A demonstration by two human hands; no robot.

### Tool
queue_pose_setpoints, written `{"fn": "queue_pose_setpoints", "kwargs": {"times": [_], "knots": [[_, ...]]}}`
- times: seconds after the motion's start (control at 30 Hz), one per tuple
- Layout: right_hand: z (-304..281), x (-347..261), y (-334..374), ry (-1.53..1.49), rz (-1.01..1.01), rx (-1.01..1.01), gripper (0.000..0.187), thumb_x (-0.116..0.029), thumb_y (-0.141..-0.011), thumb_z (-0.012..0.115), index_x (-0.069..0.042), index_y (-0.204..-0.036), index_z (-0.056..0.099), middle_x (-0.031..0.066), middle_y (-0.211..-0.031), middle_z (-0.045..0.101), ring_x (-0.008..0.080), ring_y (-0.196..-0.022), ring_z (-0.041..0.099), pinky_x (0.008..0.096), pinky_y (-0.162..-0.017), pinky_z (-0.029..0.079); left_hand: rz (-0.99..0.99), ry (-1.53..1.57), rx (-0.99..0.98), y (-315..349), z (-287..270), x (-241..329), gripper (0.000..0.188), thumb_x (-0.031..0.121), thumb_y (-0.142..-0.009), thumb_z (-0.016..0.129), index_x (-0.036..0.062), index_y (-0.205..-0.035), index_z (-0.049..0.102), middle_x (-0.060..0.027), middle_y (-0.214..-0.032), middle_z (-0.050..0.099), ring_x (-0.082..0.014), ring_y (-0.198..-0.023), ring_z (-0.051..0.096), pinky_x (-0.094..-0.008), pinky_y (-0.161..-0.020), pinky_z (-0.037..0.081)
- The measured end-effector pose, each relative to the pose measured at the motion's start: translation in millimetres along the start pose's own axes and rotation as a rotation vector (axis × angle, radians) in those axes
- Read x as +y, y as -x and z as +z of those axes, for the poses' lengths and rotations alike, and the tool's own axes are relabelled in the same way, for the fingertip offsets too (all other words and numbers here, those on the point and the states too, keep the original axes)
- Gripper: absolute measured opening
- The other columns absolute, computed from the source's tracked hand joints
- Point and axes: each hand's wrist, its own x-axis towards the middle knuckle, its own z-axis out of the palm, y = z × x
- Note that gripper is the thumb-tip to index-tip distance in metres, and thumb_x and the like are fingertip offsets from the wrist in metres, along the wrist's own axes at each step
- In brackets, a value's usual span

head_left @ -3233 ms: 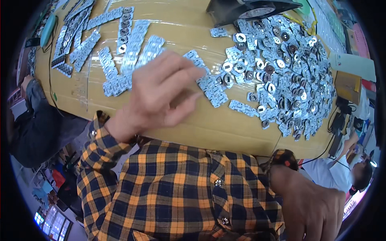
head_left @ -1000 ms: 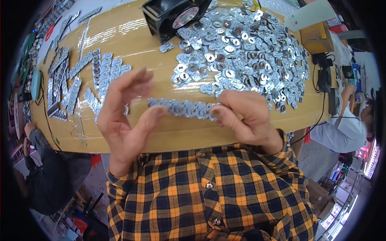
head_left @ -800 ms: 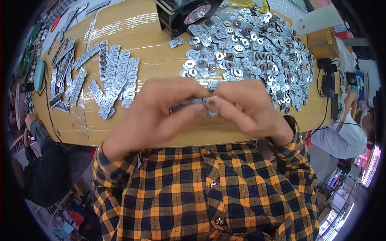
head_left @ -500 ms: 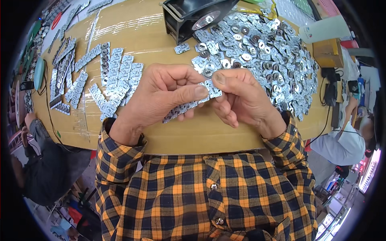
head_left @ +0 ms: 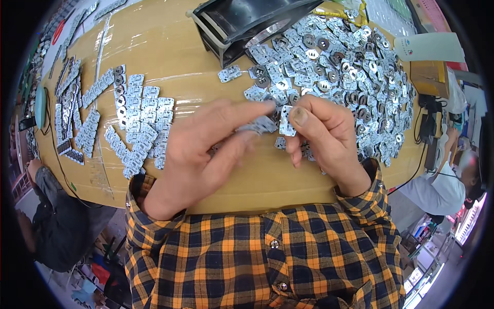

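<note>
My right hand (head_left: 329, 134) pinches one small, silvery-blue metal plate (head_left: 285, 121) with holes in it between thumb and fingers. Close to it on the left is my left hand (head_left: 206, 149), slightly blurred, its thumb and index finger apart. A row of similar metal plates (head_left: 263, 124) shows past those fingertips and under the palm; the lower fingers that hold it are mostly hidden. Beyond my right hand spreads a large heap of loose metal plates (head_left: 355, 92), several with dark or shiny round discs on them.
Neat rows of stacked plates (head_left: 135, 110) lie left on the brown tabletop (head_left: 206, 193). A black frame-like device (head_left: 242, 23) stands at the back. A pale container (head_left: 432, 48) rests by a cardboard box (head_left: 429, 77) at right. Other people sit at both sides.
My left thumb and index finger have come off the plate and spread apart. My right hand has drawn a single plate away from the row in the left hand. The view has shifted slightly.
</note>
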Motion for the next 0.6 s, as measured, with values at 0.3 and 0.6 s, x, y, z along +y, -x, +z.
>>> {"fn": "queue_pose_setpoints", "kwargs": {"times": [0.3,0.6], "knots": [[4,-1,3,0.133,-0.046,0.002,0.025,-0.017,-0.098,0.049,0.0,-0.083,0.057,0.0036,-0.063,0.058,0.0062,-0.049,0.052,0.0198,-0.045,0.042,0.556,-0.4,0.132,-5,1,-9,0.024,-0.007,-0.073,0.072,-0.003,-0.096,0.065,-0.0139,-0.084,0.068,-0.0201,-0.066,0.065,-0.0251,-0.058,0.047],[2,-2,4,0.277,-0.069,-0.023,0.023,-0.017,-0.097,0.051,0.001,-0.086,0.059,0.0012,-0.063,0.058,0.0029,-0.05,0.051,0.0177,-0.046,0.039,0.532,-0.388,0.22,-3,8,-10,0.023,-0.009,-0.073,0.071,-0.0034,-0.094,0.064,-0.013,-0.079,0.066,-0.0173,-0.059,0.06,-0.0245,-0.051,0.043]]}}
